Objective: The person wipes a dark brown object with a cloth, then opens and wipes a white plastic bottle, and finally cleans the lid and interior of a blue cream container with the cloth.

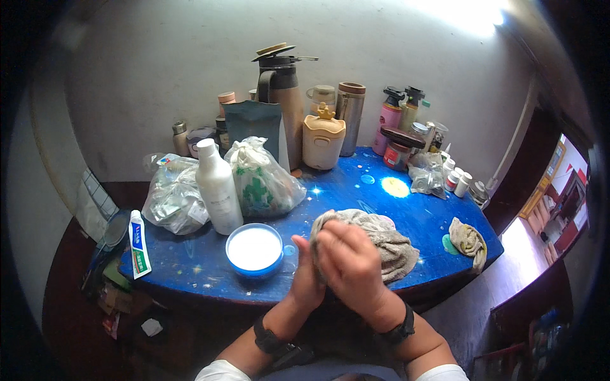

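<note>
A grey-beige cloth [388, 243] lies bunched on the blue space-patterned table, its left end raised between my hands. My right hand [352, 262] grips that end with bent fingers. My left hand [307, 278] is upright against the left side of the cloth, thumb raised; its fingers are mostly hidden behind the cloth and my right hand. To the left of my hands sits a round blue-rimmed tub [255, 249] with a white top or contents. A white bottle [219, 190] stands just behind the tub, and a toothpaste tube [138, 245] lies at the table's left edge.
Tied plastic bags [264, 185] sit behind the bottle. A large thermos jug [288, 105], a cream container [324, 143] and a steel flask [350, 119] stand along the back. Small white bottles [461, 185] are at the right, and a second twisted cloth [468, 240] lies on the right edge.
</note>
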Demonstrator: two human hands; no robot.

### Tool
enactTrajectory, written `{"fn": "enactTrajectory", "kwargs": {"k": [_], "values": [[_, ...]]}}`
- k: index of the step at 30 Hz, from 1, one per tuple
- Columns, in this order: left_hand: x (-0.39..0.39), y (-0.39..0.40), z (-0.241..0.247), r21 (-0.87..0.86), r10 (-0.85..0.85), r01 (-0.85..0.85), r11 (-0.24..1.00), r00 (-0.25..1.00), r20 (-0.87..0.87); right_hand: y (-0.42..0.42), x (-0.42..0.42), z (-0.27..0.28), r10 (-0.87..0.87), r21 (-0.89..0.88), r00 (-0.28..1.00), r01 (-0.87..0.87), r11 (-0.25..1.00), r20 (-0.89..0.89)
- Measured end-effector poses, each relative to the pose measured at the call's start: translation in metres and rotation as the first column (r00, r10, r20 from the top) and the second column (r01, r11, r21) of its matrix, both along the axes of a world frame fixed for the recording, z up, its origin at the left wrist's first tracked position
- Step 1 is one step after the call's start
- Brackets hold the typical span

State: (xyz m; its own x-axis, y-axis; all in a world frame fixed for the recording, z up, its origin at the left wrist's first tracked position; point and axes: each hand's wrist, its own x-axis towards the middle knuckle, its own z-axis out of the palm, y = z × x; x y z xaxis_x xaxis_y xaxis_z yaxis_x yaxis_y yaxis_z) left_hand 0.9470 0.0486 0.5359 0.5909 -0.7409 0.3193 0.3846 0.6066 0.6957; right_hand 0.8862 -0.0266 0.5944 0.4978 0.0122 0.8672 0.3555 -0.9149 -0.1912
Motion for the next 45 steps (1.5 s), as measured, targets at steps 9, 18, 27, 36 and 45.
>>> {"fn": "enactTrajectory", "kwargs": {"k": [9, 18, 27, 36, 45], "values": [[0.004, 0.014, 0.004, -0.209, -0.233, 0.187, 0.96, 0.946, -0.226, -0.042, -0.005, 0.0, 0.117, 0.838, 0.988, -0.149, 0.525, 0.102], [-0.001, 0.012, 0.005, -0.148, -0.038, 0.013, 0.989, 0.984, -0.173, 0.002, 0.01, -0.021, 0.032, 0.443, 0.999, -0.027, 0.896, -0.002], [-0.002, 0.013, 0.006, -0.077, 0.074, -0.093, 0.993, 0.973, -0.22, -0.007, -0.022, -0.031, 0.365, 0.325, 0.853, -0.249, 0.912, -0.372], [0.002, 0.012, 0.007, -0.055, -0.113, 0.102, 0.993, 0.957, -0.268, -0.03, -0.018, -0.036, -0.273, -0.219, 0.936, 0.225, 0.949, -0.221], [0.005, 0.014, -0.002, -0.038, -0.104, 0.097, 0.995, 0.949, -0.296, -0.01, 0.016, -0.02, 0.121, 0.155, 0.991, -0.112, 0.982, -0.049]]}}
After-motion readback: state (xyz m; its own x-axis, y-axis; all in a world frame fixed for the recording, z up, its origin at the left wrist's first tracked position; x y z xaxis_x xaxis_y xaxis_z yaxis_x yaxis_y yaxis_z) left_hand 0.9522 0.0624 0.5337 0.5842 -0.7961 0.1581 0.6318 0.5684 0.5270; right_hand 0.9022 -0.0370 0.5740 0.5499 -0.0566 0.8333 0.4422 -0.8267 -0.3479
